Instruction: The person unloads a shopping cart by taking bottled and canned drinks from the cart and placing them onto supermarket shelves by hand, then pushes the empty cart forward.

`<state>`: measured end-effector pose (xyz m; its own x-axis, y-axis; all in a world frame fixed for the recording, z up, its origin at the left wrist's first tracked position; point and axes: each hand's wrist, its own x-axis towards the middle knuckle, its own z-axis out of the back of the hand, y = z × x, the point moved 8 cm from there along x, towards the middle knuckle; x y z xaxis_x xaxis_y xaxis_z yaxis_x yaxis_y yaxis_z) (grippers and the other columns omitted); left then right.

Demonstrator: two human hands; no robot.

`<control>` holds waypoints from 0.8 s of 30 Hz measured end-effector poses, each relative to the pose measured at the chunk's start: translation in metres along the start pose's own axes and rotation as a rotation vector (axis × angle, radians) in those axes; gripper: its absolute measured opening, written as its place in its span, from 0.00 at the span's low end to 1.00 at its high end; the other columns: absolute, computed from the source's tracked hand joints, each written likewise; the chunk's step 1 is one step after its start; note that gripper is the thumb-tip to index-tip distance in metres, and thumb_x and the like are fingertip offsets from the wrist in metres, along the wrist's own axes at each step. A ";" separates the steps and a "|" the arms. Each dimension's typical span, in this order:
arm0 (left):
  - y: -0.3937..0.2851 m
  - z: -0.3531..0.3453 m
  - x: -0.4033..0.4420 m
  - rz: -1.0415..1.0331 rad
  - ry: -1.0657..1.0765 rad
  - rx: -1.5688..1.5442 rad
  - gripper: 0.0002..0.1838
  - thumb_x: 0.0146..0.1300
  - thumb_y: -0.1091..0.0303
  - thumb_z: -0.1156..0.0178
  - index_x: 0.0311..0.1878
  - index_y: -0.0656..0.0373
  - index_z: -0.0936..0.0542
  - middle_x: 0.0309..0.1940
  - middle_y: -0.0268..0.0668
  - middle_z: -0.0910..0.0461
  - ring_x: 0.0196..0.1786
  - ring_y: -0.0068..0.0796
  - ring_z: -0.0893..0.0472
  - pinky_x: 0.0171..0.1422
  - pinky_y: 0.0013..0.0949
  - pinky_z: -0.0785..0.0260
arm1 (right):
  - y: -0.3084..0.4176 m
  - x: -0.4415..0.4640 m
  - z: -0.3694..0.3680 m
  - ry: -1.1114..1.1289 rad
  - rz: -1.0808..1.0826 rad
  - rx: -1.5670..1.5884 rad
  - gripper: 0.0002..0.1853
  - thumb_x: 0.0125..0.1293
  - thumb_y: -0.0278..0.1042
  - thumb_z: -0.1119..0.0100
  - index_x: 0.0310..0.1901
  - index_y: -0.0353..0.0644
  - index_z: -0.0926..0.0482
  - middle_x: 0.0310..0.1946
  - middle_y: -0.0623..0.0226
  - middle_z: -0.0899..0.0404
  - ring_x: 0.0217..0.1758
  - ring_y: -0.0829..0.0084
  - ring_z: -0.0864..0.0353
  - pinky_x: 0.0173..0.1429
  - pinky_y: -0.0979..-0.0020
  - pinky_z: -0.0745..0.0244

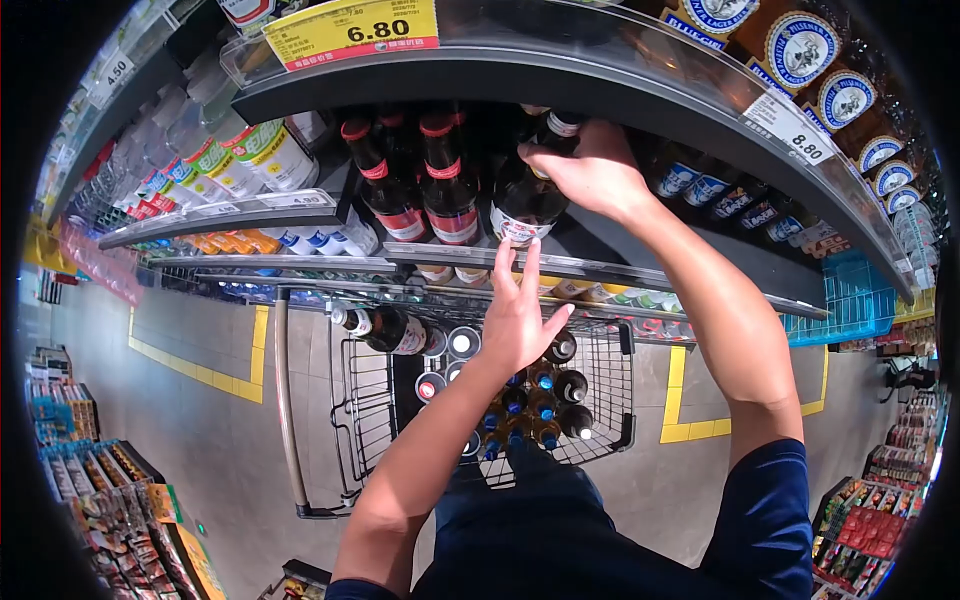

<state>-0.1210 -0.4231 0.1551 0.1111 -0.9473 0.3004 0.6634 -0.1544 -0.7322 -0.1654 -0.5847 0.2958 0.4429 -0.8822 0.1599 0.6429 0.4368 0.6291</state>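
A dark glass beer bottle (527, 205) with a pale and red label stands at the front of the middle shelf. My right hand (592, 178) is closed around its neck and shoulder, thumb across the near side; the other fingers are partly hidden behind it. Below, my left hand (522, 322) reaches up with its fingers stretched out, two fingertips at the lower label and the thumb apart. Left of the held bottle stand two red-capped dark bottles (448, 185). Beneath my arms is a wire shopping cart (630, 395) holding several upright bottles (545, 405).
Another large bottle (405, 332) lies at the cart's left end beside several cans (463, 343). The upper shelf edge (600, 62) overhangs my right hand. Blue-labelled cans (680, 180) line the shelf at right. A blue basket (850, 300) sits at the far right.
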 end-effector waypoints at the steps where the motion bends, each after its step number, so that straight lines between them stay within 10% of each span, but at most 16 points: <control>1: 0.001 0.000 -0.001 0.003 0.001 -0.002 0.55 0.54 0.61 0.25 0.79 0.59 0.50 0.76 0.61 0.59 0.71 0.64 0.36 0.71 0.49 0.31 | -0.002 0.001 -0.004 0.015 -0.029 -0.021 0.28 0.55 0.50 0.27 0.47 0.33 0.17 0.44 0.48 0.14 0.47 0.55 0.14 0.54 0.64 0.22; 24: 0.019 0.006 -0.079 0.052 0.091 0.017 0.46 0.60 0.58 0.28 0.75 0.61 0.42 0.75 0.58 0.50 0.75 0.61 0.42 0.74 0.50 0.38 | 0.005 0.001 -0.015 0.173 0.020 -0.065 0.34 0.56 0.56 0.28 0.54 0.32 0.21 0.46 0.49 0.16 0.51 0.58 0.16 0.58 0.63 0.24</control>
<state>-0.1131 -0.3494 0.1210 0.0785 -0.9757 0.2048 0.6713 -0.1001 -0.7344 -0.1525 -0.5811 0.2875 0.5534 -0.8321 0.0356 0.6691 0.4697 0.5759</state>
